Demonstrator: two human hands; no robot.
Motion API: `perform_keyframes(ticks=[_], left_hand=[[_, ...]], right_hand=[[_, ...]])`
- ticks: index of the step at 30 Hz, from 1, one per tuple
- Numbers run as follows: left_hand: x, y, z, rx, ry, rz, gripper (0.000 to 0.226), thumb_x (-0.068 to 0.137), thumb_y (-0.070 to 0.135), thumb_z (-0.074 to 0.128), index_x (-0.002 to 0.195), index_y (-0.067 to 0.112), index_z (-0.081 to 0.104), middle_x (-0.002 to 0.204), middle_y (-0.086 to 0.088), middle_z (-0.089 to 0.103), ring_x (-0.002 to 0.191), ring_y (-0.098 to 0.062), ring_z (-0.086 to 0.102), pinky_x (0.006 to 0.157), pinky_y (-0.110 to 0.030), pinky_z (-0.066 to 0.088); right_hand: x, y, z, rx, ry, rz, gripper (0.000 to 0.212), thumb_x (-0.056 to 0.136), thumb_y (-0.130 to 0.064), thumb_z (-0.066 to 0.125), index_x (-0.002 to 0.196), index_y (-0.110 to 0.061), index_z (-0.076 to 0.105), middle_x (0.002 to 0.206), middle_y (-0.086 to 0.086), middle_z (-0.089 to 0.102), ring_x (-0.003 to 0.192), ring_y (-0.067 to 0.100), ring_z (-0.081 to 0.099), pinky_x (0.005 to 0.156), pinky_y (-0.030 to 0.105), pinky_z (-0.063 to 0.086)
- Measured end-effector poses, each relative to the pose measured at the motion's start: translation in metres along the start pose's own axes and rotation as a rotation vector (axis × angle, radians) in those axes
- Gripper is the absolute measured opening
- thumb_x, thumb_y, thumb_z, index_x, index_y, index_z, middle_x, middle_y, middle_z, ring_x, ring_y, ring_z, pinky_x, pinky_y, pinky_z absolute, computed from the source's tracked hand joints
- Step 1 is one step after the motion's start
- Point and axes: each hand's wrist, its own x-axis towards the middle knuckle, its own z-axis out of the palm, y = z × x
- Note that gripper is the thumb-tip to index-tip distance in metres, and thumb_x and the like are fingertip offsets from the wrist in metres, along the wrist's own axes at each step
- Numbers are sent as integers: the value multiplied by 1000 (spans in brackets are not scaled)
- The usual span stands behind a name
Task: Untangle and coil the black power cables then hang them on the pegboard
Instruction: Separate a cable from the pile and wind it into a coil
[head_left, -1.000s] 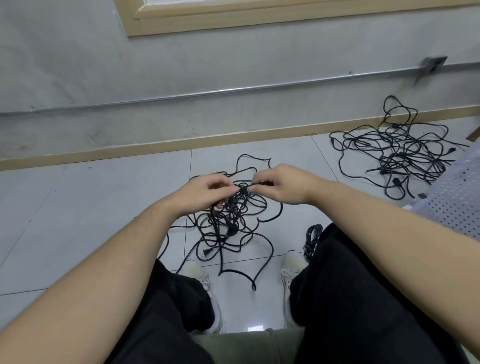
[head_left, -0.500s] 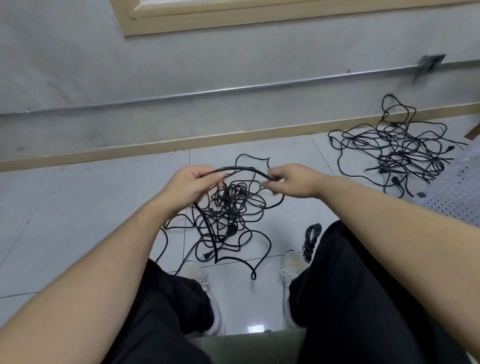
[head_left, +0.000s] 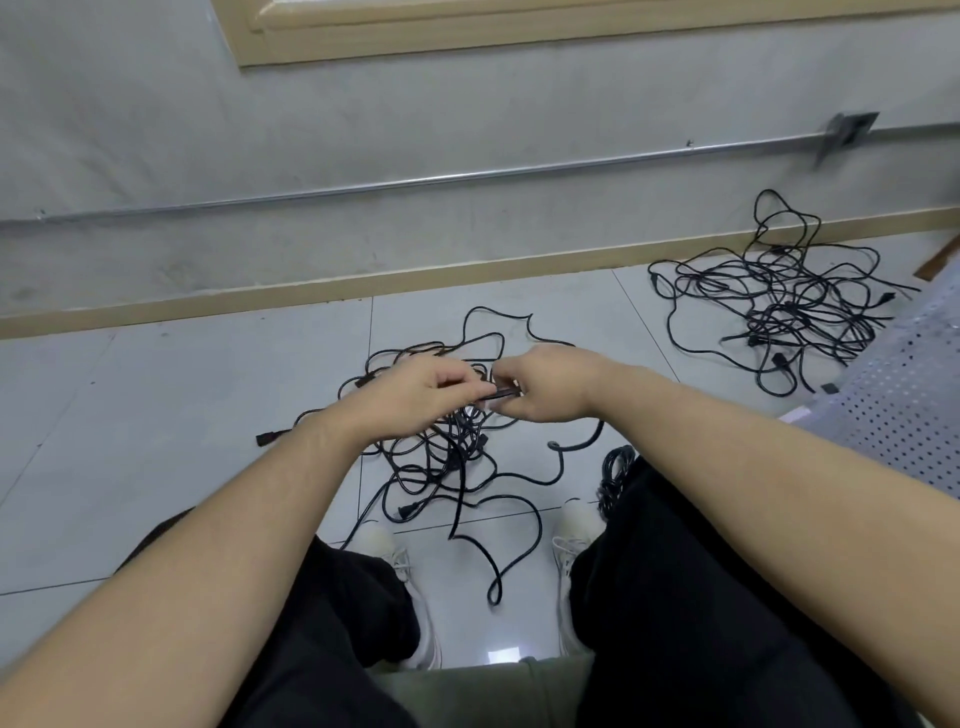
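A tangle of black power cables (head_left: 441, 457) lies on the tiled floor in front of my feet. My left hand (head_left: 421, 389) and my right hand (head_left: 550, 384) are close together above it, both pinching a short stretch of one black cable (head_left: 501, 393) between them. Strands hang from my hands down into the tangle. One free cable end (head_left: 493, 597) curls toward me between my shoes. A plug (head_left: 265, 439) lies out to the left. No pegboard is in view.
A second tangle of black cables (head_left: 779, 312) lies at the right near the wall. A small coiled cable (head_left: 615, 470) sits by my right knee. A perforated metal seat (head_left: 893, 395) is at the right edge. The wall with its skirting (head_left: 311, 296) runs behind.
My hands spread apart with an arc of cable stretched between them, then came back together, pinching a short piece. The tangle has shifted, and a plug now lies out to the left.
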Motion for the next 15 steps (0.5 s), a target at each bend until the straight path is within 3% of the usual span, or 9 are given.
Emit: perform_keyframes(ticks=[2,4,6,8,9,10,11,13,15], left_hand=[[-1,4,0,23,38,-15,27,96,41,68,72,28,71,57,13,47,53,-7,38,53,-26,32],[-3,4,-11,-73,185,-66,32,90,37,76,66,17,65,51,13,44,47,-6,32,46,-21,27],[-7,0,-25,-131,373,-114,39,85,35,81,62,16,57,49,10,39,46,-6,29,44,-19,25],[-12,-6,-36,-124,464,-149,43,84,37,81,62,14,53,47,12,34,45,-6,27,44,-18,24],[-14,-10,-40,-104,454,-167,44,85,40,80,63,13,52,47,13,32,46,-7,26,44,-18,24],[-17,-14,-43,-73,419,-196,46,86,44,78,63,14,51,47,12,31,46,-8,25,44,-19,23],[-18,-17,-45,-33,366,-226,49,86,48,77,64,14,50,49,9,31,47,-9,25,44,-20,22],[-20,-24,-46,39,220,-274,49,87,52,74,65,15,51,53,4,38,48,-11,30,48,-22,27],[-18,-27,-41,-3,90,-295,41,91,49,71,74,14,60,60,0,60,52,-12,46,56,-26,40]], right_hand=[[0,10,-1,121,-74,51,32,96,-41,62,74,-20,52,69,-1,61,72,20,57,64,32,41],[-6,21,-3,322,-166,143,35,95,-37,66,67,-20,53,69,1,71,59,8,57,62,26,43],[-15,30,-6,553,-215,202,28,95,-35,67,72,-20,62,84,-1,78,71,-3,59,70,15,41],[-19,36,-7,839,-183,180,19,98,-28,63,82,-18,64,98,4,79,101,4,66,92,17,42],[-18,38,-8,989,-168,154,19,101,-26,58,85,-15,61,97,10,78,106,15,67,100,24,45],[-17,40,-7,1117,-158,139,24,104,-26,52,83,-14,56,87,13,75,100,24,69,102,31,48],[-14,40,-6,1206,-147,143,29,106,-28,46,81,-14,51,73,11,67,84,29,66,96,35,51],[-11,41,-2,1207,-83,164,31,107,-26,42,79,-15,45,58,1,43,59,22,41,72,35,44],[-10,39,1,1078,7,169,28,106,-22,46,78,-15,49,60,-2,37,57,18,29,59,31,30]])
